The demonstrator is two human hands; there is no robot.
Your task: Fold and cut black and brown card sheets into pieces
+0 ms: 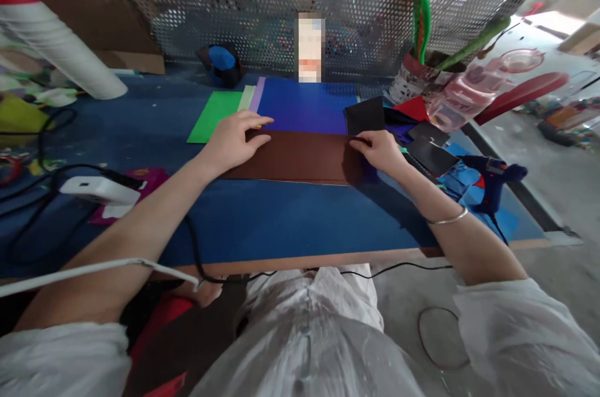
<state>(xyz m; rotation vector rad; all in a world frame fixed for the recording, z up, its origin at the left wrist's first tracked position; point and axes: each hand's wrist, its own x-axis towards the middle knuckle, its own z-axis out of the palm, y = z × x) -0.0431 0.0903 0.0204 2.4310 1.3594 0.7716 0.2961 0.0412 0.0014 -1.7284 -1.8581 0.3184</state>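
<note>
A folded brown paper sheet (pixel 300 156) lies across the blue table top (pixel 281 222). My left hand (pixel 234 140) rests on its left end, fingers stretched flat along the far folded edge, so it is open. My right hand (pixel 382 150) presses the right end, fingertips pinched on the far corner of the brown sheet. Behind the brown sheet lies a stack of coloured sheets: blue (pixel 304 106) on top, with lilac, pale green and green (pixel 213 115) edges showing at the left.
A black sheet (pixel 365 114) and black, red and blue paper scraps (pixel 431 153) lie at the right, with a blue glue gun (pixel 492 175). A white device (pixel 100 189) with cables sits left. A perforated metal screen (pixel 281 9) backs the table; a pot (pixel 412 78) stands far right.
</note>
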